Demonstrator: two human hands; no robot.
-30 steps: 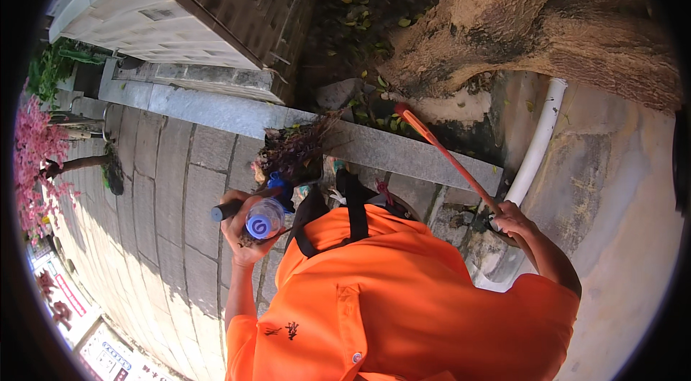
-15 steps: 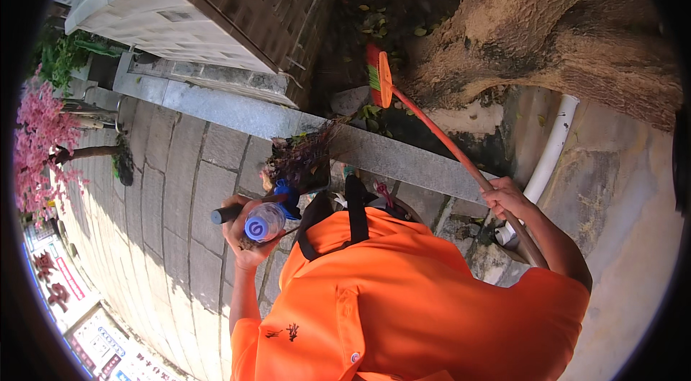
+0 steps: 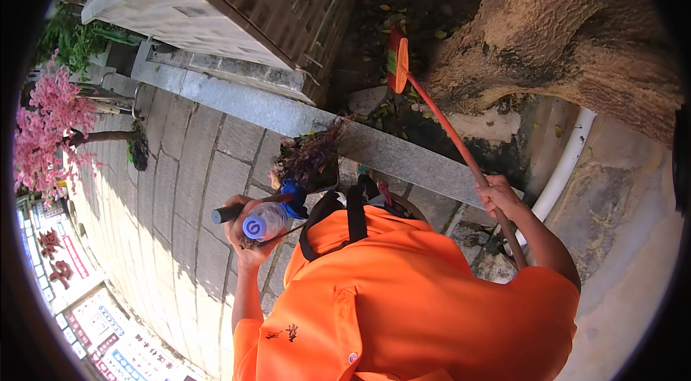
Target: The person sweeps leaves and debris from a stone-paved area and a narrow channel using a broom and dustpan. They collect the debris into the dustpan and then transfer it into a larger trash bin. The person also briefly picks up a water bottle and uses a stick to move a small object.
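My right hand [image 3: 499, 196] is wrapped round the shaft of a broom [image 3: 461, 145] with a red upper shaft. Its orange head [image 3: 402, 64], with red and green bristles, reaches the dark leaf-strewn ground past the stone kerb. My left hand [image 3: 247, 236] is closed round a clear plastic bottle [image 3: 272, 223] with a blue cap, and also round a dark handle [image 3: 229, 213] with a grey-blue end. Beside that hand is a blue bundle [image 3: 294, 197]. A clump of dry purplish-brown plant matter [image 3: 313, 156] lies just beyond; what the handle leads to is hard to make out.
A pale stone kerb [image 3: 403, 158] crosses ahead. Beyond it stand a thick tree trunk [image 3: 554, 28] and a tiled block [image 3: 266, 7]. A white pipe [image 3: 565, 161] runs at the right. Stone paving [image 3: 191, 165] and a pink-blossomed tree [image 3: 54, 129] lie to the left.
The broom head has moved slightly farther out over the leafy ground, and its shaft is steeper. My right forearm has shifted a little inward. The left hand's grip is the same; the whole view has shifted slightly.
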